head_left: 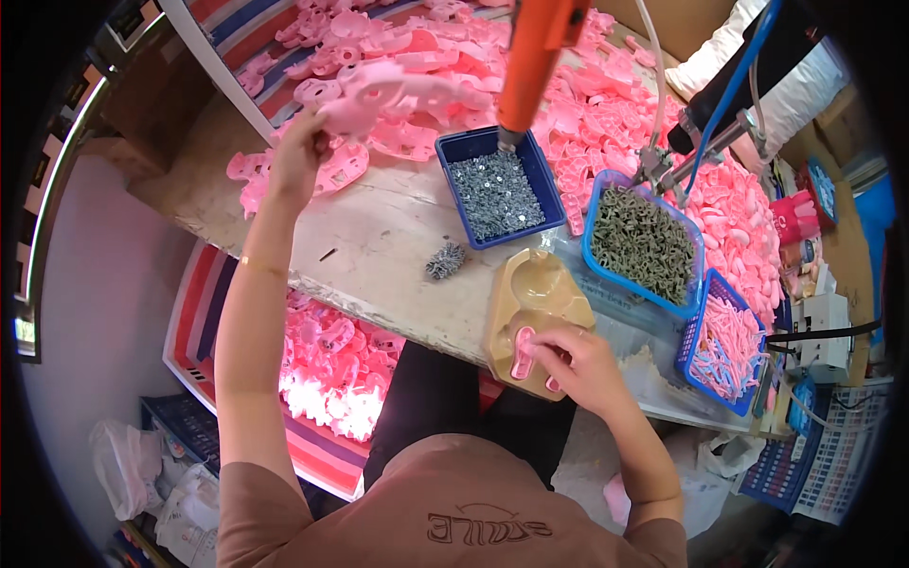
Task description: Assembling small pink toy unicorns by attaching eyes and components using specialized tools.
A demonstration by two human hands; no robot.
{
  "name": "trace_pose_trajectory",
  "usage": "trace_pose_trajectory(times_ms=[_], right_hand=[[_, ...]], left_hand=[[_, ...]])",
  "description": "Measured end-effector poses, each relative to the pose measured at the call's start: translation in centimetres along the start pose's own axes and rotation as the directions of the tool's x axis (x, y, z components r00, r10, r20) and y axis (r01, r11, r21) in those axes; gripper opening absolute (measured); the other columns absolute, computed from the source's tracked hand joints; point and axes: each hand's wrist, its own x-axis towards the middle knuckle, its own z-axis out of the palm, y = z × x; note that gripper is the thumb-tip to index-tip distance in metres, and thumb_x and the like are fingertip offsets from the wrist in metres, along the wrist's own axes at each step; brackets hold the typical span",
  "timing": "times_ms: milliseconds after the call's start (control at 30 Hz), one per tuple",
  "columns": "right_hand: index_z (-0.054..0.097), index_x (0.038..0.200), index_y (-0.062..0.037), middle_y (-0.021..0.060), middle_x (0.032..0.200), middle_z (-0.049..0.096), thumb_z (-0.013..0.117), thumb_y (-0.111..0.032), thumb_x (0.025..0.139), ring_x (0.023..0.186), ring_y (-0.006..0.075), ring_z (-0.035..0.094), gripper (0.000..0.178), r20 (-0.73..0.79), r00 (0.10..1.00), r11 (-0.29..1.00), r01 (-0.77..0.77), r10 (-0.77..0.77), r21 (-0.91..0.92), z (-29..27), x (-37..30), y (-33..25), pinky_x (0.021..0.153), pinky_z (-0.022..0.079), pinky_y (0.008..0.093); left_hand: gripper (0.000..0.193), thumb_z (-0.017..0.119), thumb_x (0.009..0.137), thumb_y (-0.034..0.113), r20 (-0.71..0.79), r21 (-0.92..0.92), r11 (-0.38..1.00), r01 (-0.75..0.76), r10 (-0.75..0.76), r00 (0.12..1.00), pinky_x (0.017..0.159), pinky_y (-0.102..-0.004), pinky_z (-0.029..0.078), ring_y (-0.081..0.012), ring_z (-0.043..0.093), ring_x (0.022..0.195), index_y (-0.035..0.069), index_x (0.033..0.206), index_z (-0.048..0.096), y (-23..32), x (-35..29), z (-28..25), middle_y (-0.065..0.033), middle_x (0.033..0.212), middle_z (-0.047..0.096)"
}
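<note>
My left hand [301,156] is raised over the far left of the table, closed on the edge of a large pink plastic shell [365,99]. The shell is blurred and hangs in front of the pink heap. At the table's near edge lies a tan moulded jig [542,284] with rounded hollows. My right hand [578,360] is over its near end, fingers pinched on a small long pink plastic piece [523,352]. Part of another pink bit shows under the fingers. An orange electric screwdriver [540,66] hangs tip-down over a dark blue tray [473,237] of small screws.
A clump of screws [445,260] lies left of the jig. To the right stand a blue-rimmed tub [589,248] of dark metal parts and a blue basket [689,346] of pink strips. Pink parts [587,123] are heaped behind. A metal fixture [663,170] with hoses overhangs the tub.
</note>
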Motion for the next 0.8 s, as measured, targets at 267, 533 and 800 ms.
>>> trace_pose_trajectory(times_ms=[267,533,800], right_hand=[[0.065,0.11,-0.0005,0.0079,0.1,0.071,0.075,-0.003,0.078,0.093,0.0269,0.068,0.034,-0.437,0.774,0.888,0.377,-0.458,-0.262,-0.3,3.2,-5.4,0.077,0.052,0.0369],[0.068,0.104,-0.0059,0.0066,0.103,0.07,0.076,-0.004,0.072,0.1,0.0278,0.066,0.034,-0.265,0.804,0.762,0.317,-0.531,-0.564,-2.1,-1.2,-0.8,0.081,0.051,0.039],[0.066,0.114,-0.0096,0.0082,0.122,0.061,0.078,-0.012,0.072,0.12,0.0307,0.054,0.044,-0.167,0.917,0.851,0.251,-0.361,-0.462,0.2,-2.7,0.8,0.097,0.046,0.0432]], left_hand=[[0.027,0.06,0.084,0.029,0.338,-0.15,0.987,0.062,-0.007,0.941,0.069,-0.0237,0.033,-0.0075,0.042,0.078,0.007,0.097,0.056,-1.9,-12.6,7.2,0.0016,0.088,0.05],[0.075,0.066,0.09,0.023,0.42,0.241,0.94,-0.243,0.125,0.899,0.103,-0.0418,0.04,-0.0292,0.037,0.136,0.008,0.153,0.026,-1.6,-17.7,14.2,-0.018,0.161,0.017],[0.095,0.081,0.075,0.021,0.627,0.508,0.647,-0.569,0.174,0.759,0.117,-0.0517,0.024,-0.0438,0.018,0.146,0.011,0.153,0.027,-4.4,-19.9,17.5,-0.0215,0.16,0.015]])
